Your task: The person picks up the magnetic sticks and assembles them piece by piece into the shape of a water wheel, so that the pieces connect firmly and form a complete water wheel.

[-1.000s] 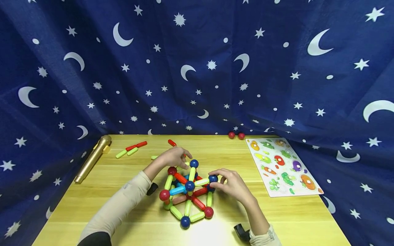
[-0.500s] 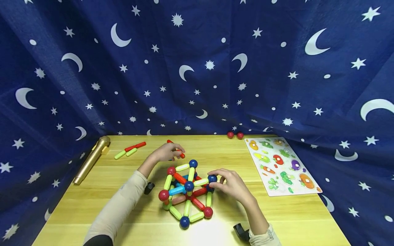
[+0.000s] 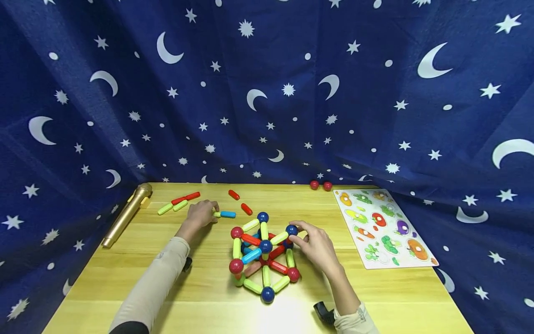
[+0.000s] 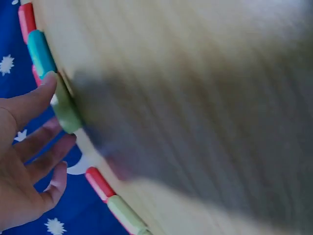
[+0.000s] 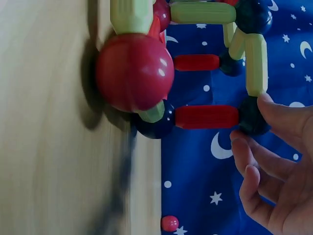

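Note:
In the head view my left hand (image 3: 201, 214) reaches to the back left of the table. Thumb and fingertips pinch a light green rod (image 4: 66, 107), whose end meets a blue rod (image 3: 227, 214). Before me stands a frame of green, red and blue rods (image 3: 251, 256) joined by red and dark blue balls. My right hand (image 3: 317, 245) is at its right side, thumb and fingers pinching a dark blue ball (image 5: 252, 116) at an upper corner. From that ball a red rod (image 5: 207, 117) runs down to a lower blue ball, and a green rod (image 5: 256, 66) leads sideways.
Two loose red rods (image 3: 246, 209) lie behind the frame. Red and green rods (image 3: 180, 200) lie end to end at the back left, beside a gold toy microphone (image 3: 127, 215). Two red balls (image 3: 327, 186) sit at the back edge. A vegetable picture board (image 3: 385, 229) lies right.
My left hand has moved left, away from behind the frame, to the green rod. The frame has shifted a little right and turned slightly, my right hand staying on its blue ball.

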{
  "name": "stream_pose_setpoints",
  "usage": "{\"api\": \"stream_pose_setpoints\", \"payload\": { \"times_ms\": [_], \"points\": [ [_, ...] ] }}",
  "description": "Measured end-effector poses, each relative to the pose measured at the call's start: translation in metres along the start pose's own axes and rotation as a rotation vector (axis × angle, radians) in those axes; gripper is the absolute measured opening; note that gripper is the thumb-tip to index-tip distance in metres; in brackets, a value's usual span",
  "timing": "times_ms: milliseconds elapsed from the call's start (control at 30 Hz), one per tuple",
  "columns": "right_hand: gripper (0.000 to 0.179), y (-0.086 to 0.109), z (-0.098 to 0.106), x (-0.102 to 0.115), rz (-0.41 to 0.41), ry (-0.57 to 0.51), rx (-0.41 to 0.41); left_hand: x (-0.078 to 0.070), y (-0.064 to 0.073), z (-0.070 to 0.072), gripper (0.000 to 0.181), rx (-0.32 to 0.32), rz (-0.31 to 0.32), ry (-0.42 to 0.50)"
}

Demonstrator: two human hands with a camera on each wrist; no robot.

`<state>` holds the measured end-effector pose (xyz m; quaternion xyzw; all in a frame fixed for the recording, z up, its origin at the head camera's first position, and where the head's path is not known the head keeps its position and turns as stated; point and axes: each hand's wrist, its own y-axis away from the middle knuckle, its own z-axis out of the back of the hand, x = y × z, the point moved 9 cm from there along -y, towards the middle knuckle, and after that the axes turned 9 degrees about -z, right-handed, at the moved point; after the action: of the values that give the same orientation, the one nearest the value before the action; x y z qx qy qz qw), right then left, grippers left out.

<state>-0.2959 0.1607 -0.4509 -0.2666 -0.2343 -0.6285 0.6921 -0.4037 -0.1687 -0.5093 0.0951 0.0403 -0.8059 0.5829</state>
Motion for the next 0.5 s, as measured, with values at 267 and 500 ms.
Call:
{"api": "stream_pose_setpoints", "payload": {
  "times_ms": [267,500],
  "points": [
    [0.034,-0.01,-0.006,0.001,0.022,-0.024,0.008,0.007,0.004,-0.007,0.025,0.022,0.013,0.009],
    [0.034,-0.013,-0.008,0.0,0.019,-0.022,0.034,0.011,0.011,-0.01,0.029,0.067,0.032,-0.025]
  ]
}}
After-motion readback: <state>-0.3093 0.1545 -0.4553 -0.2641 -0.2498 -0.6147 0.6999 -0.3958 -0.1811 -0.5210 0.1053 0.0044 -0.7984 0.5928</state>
